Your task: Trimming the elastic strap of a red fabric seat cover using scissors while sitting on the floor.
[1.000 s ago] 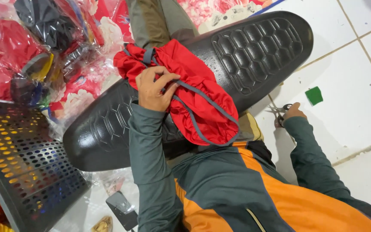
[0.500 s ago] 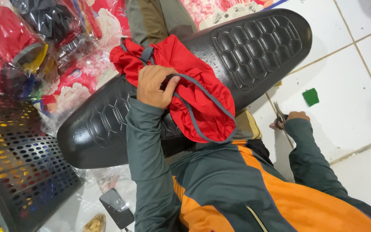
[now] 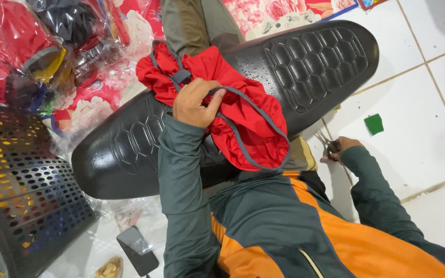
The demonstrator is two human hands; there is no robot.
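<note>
Red fabric cover (image 3: 233,108) with grey elastic piping, bunched on top of the black motorcycle seat (image 3: 294,67), which lies across the lap, its honeycomb-embossed ends pointing out to either side. Left hand (image 3: 195,103) closed on a gathered fold of the cover near its upper edge, thumb hooked over the grey elastic band (image 3: 243,105), fingers curled tight into the cloth. Right hand (image 3: 338,149) low at the floor beside the seat's edge, closed around what looks like a pair of scissors (image 3: 330,148); too small to tell exactly how held. Small green scrap (image 3: 374,124) on the white floor tile (image 3: 418,103) nearby.

For a clean job, in my judgement: best to keep the elastic edge pinched firmly and flat, not twisted, with the cover's seam in line with the seat's long axis. Wise to keep the blades closed and pointed away from the cloth and vinyl. Worth steadying the seat against the legs so it cannot roll towards the perforated black crate (image 3: 21,190) or the phone (image 3: 137,250).
</note>
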